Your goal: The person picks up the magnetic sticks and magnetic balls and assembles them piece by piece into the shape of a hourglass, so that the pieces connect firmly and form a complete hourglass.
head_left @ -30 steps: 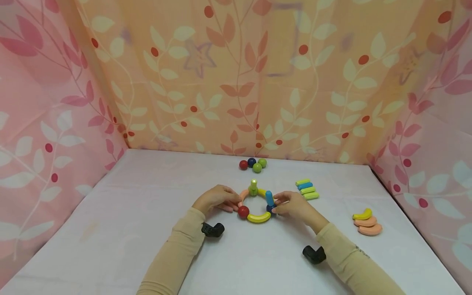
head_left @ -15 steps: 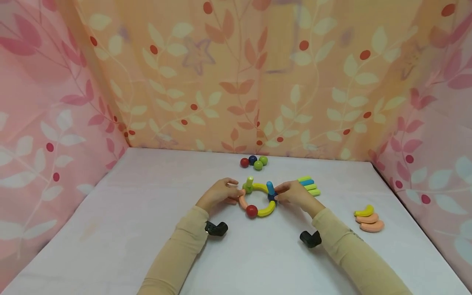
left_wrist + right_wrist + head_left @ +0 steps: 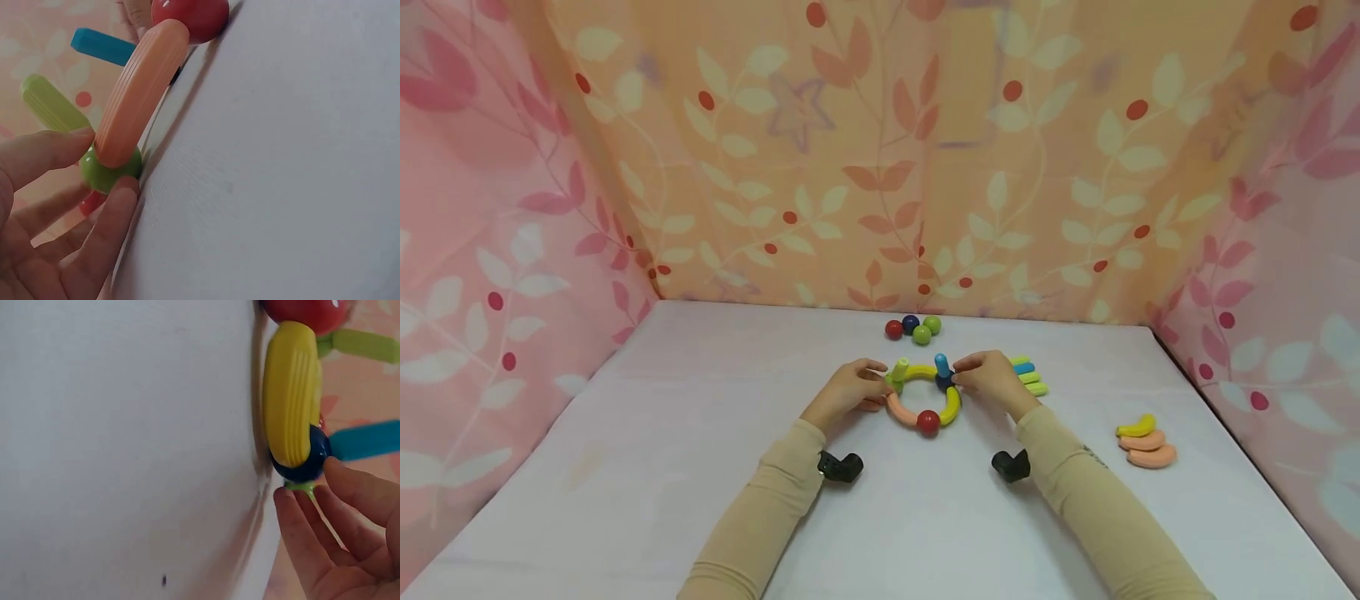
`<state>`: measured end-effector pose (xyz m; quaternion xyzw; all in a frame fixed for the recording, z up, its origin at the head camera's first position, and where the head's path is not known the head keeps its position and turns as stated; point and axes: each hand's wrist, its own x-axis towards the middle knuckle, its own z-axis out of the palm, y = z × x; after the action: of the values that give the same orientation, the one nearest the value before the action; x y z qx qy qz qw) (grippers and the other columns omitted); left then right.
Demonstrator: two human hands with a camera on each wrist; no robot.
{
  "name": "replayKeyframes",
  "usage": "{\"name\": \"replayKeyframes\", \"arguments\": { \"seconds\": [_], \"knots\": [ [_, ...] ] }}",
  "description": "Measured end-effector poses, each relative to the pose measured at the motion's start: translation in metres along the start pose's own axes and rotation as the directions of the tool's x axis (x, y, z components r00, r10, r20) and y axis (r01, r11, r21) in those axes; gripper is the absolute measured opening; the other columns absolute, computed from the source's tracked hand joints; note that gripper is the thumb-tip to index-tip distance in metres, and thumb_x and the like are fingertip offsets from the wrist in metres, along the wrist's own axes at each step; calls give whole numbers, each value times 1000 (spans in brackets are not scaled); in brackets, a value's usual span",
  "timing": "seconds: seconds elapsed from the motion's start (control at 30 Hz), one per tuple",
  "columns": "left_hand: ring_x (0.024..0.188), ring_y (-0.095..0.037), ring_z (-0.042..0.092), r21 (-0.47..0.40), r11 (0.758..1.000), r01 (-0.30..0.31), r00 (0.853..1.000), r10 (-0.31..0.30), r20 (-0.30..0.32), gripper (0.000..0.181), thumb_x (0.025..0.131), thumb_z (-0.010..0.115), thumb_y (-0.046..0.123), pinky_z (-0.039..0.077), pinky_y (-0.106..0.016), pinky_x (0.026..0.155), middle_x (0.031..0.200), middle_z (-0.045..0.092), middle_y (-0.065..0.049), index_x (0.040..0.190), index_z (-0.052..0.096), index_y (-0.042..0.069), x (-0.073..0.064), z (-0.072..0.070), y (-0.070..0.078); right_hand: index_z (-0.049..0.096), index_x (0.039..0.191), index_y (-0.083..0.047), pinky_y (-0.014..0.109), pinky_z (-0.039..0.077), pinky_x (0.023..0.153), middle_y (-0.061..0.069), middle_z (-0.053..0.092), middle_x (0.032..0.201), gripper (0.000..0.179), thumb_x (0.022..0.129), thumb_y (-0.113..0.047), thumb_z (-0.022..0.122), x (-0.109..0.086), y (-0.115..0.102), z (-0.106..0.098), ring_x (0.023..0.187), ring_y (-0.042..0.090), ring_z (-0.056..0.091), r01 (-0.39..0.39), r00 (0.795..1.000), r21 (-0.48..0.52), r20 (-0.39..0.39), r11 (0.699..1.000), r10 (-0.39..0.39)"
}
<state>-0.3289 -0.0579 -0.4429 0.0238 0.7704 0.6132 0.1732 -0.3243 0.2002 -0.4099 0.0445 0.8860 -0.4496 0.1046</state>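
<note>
A ring of toy pieces lies on the white table in the head view. It joins a red ball (image 3: pixel 928 423) in front, a green ball (image 3: pixel 111 172) at the back left and a dark blue ball (image 3: pixel 302 464) at the back right. A peach curved piece (image 3: pixel 142 94) and two yellow curved pieces (image 3: pixel 290 394) link them. A light green stick (image 3: pixel 899 369) and a blue stick (image 3: pixel 942 365) stand up from the green and blue balls. My left hand (image 3: pixel 854 386) pinches the green ball between thumb and fingers. My right hand (image 3: pixel 996 382) pinches the dark blue ball.
Loose red, blue and green balls (image 3: pixel 922 334) sit at the back of the table. Several green and blue sticks (image 3: pixel 1028 377) lie just beyond my right hand. Loose yellow and peach curved pieces (image 3: pixel 1152 456) lie farther right. Patterned cloth hangs around the table.
The ring has turned counterclockwise as seen from above: the red ball went right, the blue ball back, the green ball left. My right hand moved back with the blue ball.
</note>
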Motion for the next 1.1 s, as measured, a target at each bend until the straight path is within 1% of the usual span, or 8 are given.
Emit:
{"name": "replayKeyframes", "arguments": {
  "seconds": [0.13, 0.27, 0.3, 0.4, 0.63, 0.77, 0.97, 1.1],
  "knots": [
    [88, -15, 68, 22, 1000, 2, 1000, -2, 8, 43, 90, 72, 16, 59, -27, 75, 127, 63, -13, 132, 61, 9, 0, 2, -1, 65, 129, -5, 35, 53, 97, 16, 65, 132, 42, 93, -27, 70, -8, 8, -23, 115, 27, 60, 22, 996, 18, -86, 1000, -20],
    [88, -15, 67, 38, 999, 11, 1000, -11, -5, 34, 91, 72, 16, 58, -25, 74, 120, 67, -11, 124, 65, 9, -1, 3, 0, 63, 132, -6, 31, 47, 94, 16, 63, 134, 52, 91, -37, 72, -19, 27, -54, 121, 29, 57, 60, 988, -6, -141, 998, -61],
    [89, -15, 67, 42, 999, 12, 1000, -12, -6, 33, 91, 72, 16, 58, -25, 74, 118, 67, -10, 123, 66, 9, -1, 2, 1, 62, 132, -4, 32, 45, 97, 17, 62, 136, 53, 91, -37, 71, -20, 32, -60, 125, 30, 55, 77, 986, -10, -145, 997, -78],
    [90, -16, 67, 41, 999, 4, 1000, -3, -10, 30, 90, 72, 15, 59, -26, 75, 113, 69, -9, 119, 67, 7, 1, -3, 0, 62, 133, -4, 34, 44, 98, 20, 59, 139, 53, 92, -35, 71, -24, 44, -73, 129, 32, 51, 61, 987, -19, -149, 998, -63],
    [91, -15, 68, -7, 999, 54, 999, -54, -5, 29, 88, 75, 13, 59, -27, 77, 108, 71, -8, 115, 67, 6, -2, -11, -7, 64, 128, 0, 51, 40, 109, 22, 60, 136, 51, 88, -30, 76, -22, 59, -70, 133, 38, 46, 24, 996, -32, -82, 999, -27],
    [92, -15, 67, -16, 999, 42, 999, -42, 7, 30, 88, 74, 15, 58, -26, 78, 108, 71, -7, 115, 67, 7, -2, -10, -7, 67, 124, -1, 55, 37, 111, 22, 62, 133, 48, 86, -27, 78, -22, 60, -72, 133, 41, 44, 7, 998, -99, -67, 995, -13],
    [93, -16, 67, -24, 999, 36, 999, -35, 11, 30, 88, 74, 16, 58, -27, 79, 110, 71, -8, 116, 67, 8, 2, -4, -5, 73, 112, 0, 46, 49, 95, 23, 68, 122, 35, 83, -17, 80, -22, 60, -76, 116, 37, 56, -17, 998, -213, -66, 977, 3],
    [93, -16, 67, -23, 999, 46, 999, -46, 7, 30, 88, 75, 16, 59, -27, 78, 111, 71, -7, 116, 68, 8, 2, -3, -5, 74, 110, 1, 38, 51, 87, 23, 68, 119, 32, 82, -14, 80, -22, 59, -73, 110, 34, 58, -29, 999, -245, -45, 969, 18]
  ]
}}
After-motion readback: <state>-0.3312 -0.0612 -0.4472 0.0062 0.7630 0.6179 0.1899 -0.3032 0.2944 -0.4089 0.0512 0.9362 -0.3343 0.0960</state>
